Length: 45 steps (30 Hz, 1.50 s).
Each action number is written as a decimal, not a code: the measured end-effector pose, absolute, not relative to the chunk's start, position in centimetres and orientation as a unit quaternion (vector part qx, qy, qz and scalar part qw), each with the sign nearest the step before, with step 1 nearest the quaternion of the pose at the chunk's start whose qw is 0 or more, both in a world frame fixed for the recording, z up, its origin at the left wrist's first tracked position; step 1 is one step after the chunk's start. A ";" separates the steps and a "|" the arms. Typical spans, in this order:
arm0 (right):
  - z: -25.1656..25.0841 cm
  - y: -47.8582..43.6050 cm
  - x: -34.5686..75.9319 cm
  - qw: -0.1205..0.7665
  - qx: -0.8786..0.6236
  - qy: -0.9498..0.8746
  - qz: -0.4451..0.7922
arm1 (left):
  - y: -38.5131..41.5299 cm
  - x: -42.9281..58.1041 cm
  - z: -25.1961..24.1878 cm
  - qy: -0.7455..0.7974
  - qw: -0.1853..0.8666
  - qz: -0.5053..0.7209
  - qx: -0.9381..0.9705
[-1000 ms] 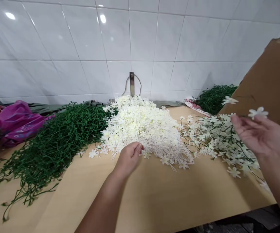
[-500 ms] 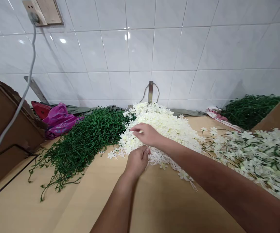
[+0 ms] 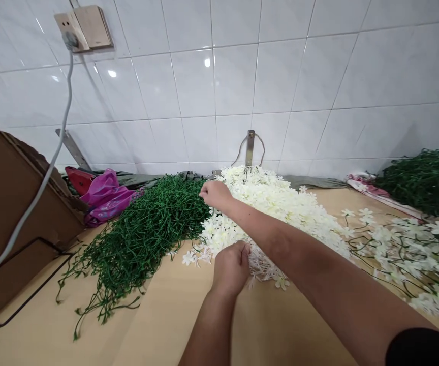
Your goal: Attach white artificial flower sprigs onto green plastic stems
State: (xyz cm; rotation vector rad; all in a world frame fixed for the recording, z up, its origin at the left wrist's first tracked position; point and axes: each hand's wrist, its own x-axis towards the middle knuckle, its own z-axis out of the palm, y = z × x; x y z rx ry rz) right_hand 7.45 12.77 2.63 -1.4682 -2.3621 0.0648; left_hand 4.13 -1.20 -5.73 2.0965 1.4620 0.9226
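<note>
In the head view, holding the right hand (image 3: 216, 195) at the right edge of the green stems (image 3: 158, 223), beside the white blossoms (image 3: 276, 195), with fingers curled together. Holding the left hand (image 3: 230, 267) at the near edge of the blossoms, also clenched. Cannot tell of anything grasped in either. Seeing flowered stems (image 3: 410, 254) farther right on the surface (image 3: 177, 315).

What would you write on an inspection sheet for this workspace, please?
Surface: wood-toned tabletop, bare at the front.
Job's things: green artificial stems, loose white artificial blossoms, stemmed white flowers at right.
Clutter: magenta bundle and cardboard box at left.
Hands: left hand curled before the blossoms; right hand at the stems' edge; contents of both unclear.
Cables: light-gray cable plugged into wall socket.
Surroundings: white tiled wall, metal bracket.
</note>
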 end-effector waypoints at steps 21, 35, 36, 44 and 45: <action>6.0 6.2 16.6 0.291 -0.573 -0.766 -0.006 | -0.5 3.6 -5.3 0.461 0.364 0.554 0.590; 1.0 -2.7 19.8 0.243 -0.572 -0.773 0.127 | -2.9 5.7 -4.5 0.395 0.423 0.490 0.652; 0.7 -2.9 19.8 0.242 -0.565 -0.778 0.132 | -3.0 5.7 -4.5 0.396 0.431 0.484 0.650; 1.3 -9.2 24.2 0.228 -0.515 -0.806 0.181 | -2.9 4.2 -3.9 0.425 0.416 0.537 0.599; 1.2 -10.7 24.9 0.202 -0.503 -0.815 0.204 | -2.8 4.0 -3.8 0.425 0.414 0.541 0.596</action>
